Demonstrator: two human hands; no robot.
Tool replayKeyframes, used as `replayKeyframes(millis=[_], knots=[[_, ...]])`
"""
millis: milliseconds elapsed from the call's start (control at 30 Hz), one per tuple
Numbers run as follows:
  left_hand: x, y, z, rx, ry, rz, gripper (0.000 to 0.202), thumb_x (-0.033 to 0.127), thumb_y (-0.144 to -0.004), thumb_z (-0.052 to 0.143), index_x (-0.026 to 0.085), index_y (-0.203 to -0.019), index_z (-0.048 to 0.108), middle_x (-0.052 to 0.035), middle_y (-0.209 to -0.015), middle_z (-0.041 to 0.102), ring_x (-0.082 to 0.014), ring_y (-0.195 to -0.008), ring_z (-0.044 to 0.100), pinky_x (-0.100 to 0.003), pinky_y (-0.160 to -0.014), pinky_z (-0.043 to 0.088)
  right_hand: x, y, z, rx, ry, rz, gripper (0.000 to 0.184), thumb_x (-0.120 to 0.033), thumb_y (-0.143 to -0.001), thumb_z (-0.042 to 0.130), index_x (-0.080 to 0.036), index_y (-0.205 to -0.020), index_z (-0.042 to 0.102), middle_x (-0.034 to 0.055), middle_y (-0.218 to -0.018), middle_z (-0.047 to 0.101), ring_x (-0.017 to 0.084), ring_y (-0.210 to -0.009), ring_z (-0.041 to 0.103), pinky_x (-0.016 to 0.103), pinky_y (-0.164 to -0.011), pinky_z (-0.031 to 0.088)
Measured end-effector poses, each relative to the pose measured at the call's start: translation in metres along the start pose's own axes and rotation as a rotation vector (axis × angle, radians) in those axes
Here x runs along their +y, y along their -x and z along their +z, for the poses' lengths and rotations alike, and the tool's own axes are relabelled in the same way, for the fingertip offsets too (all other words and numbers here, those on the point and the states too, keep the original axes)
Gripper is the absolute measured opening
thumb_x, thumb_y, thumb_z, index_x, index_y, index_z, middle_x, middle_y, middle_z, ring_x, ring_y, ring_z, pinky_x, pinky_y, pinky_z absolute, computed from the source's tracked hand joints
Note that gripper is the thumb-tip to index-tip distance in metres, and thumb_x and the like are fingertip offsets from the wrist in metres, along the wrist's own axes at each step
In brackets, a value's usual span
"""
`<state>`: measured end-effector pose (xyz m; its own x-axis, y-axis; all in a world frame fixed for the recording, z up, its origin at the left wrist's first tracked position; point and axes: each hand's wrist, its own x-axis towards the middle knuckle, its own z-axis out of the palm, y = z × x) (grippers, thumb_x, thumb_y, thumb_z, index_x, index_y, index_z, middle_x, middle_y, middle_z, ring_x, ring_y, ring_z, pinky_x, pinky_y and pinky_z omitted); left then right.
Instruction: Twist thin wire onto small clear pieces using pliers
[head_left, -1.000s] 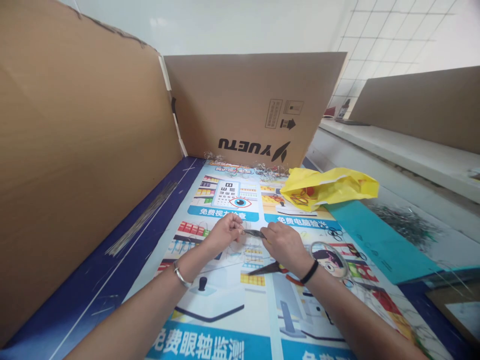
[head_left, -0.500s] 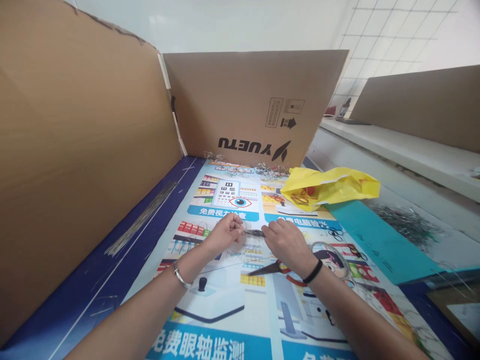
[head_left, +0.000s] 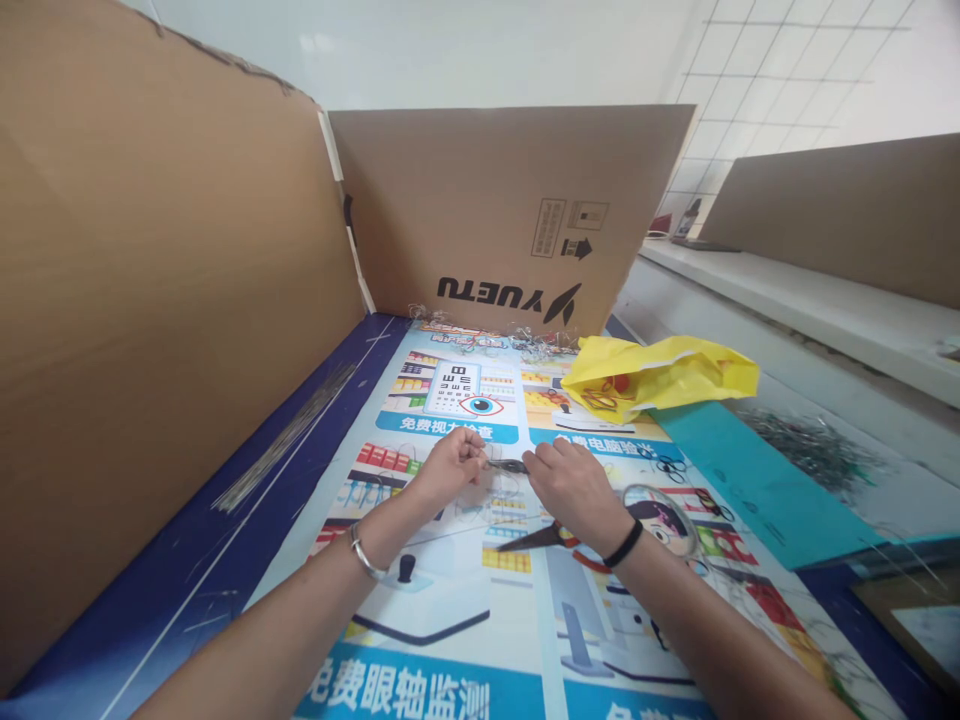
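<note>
My right hand [head_left: 574, 495] is wrapped round a pair of pliers, palm down. The dark, tapered metal jaws of the pliers [head_left: 511, 465] stick out to the left; their handles are hidden in the fist. Facing it, my left hand [head_left: 454, 465] pinches a thin wire at the tip of the jaws; the wire is mostly too fine to make out. Just under my right wrist lie scissors [head_left: 532, 538] with dark blades and orange-red handles, partly covered by my arm. Both hands are over a printed poster sheet [head_left: 450, 600].
A yellow plastic bag [head_left: 667, 375] lies beyond my right hand. Loose wire scraps [head_left: 810, 450] are heaped at the right; straight wires [head_left: 285, 440] lie at the left. Cardboard panels [head_left: 495, 200] wall the back and left. Small black loops [head_left: 670, 467] rest near a clear round dish rim.
Both hands hold nearly the same pose at the same spot. The view has shifted very slightly.
</note>
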<state>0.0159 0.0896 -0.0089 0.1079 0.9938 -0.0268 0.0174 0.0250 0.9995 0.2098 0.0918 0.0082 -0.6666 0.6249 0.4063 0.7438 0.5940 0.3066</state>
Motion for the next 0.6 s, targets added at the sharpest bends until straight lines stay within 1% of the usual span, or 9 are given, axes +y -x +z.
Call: replayKeyframes(millis=[100,233,400,600], knots=[[0.0,0.0,0.001,0.001,0.018,-0.003,0.02,0.017,-0.067,0.058,0.018,-0.082,0.045,0.0064,-0.063,0.051,-0.005,-0.046,0.047,-0.019,-0.049,0.036,0.0,0.0,0.001,-0.002,-0.01,0.015,0.011,-0.014,-0.082,0.049,-0.019,-0.078,0.058,0.0034,-0.071,0.054,0.017,-0.072,0.042,0.03,-0.063,0.022],[0.0,-0.002,-0.001,0.0,-0.023,0.003,0.019,0.018,-0.067,0.058,0.018,-0.081,0.045,0.0062,-0.062,0.051,-0.0056,-0.046,0.048,-0.019,-0.049,0.037,0.0,0.001,0.005,-0.017,-0.054,0.044,0.009,-0.018,-0.081,0.051,-0.019,-0.079,0.059,0.0032,-0.072,0.056,0.016,-0.073,0.043,0.029,-0.064,0.024],[-0.004,-0.005,-0.004,-0.083,-0.088,0.011,0.015,0.017,-0.07,0.054,0.018,-0.08,0.043,0.0047,-0.064,0.053,-0.0065,-0.046,0.049,-0.019,-0.047,0.039,0.001,0.003,0.01,-0.04,-0.123,0.075,0.009,-0.02,-0.081,0.051,-0.02,-0.08,0.061,0.0018,-0.073,0.057,0.016,-0.074,0.045,0.028,-0.066,0.026],[-0.007,-0.006,-0.006,-0.146,-0.129,0.032,0.011,0.013,-0.072,0.051,0.018,-0.079,0.044,0.0036,-0.065,0.056,-0.0066,-0.048,0.052,-0.018,-0.048,0.038,0.001,0.004,0.007,-0.028,-0.149,0.079,0.009,-0.022,-0.08,0.053,-0.021,-0.08,0.061,0.0014,-0.073,0.057,0.015,-0.075,0.046,0.027,-0.069,0.028]])
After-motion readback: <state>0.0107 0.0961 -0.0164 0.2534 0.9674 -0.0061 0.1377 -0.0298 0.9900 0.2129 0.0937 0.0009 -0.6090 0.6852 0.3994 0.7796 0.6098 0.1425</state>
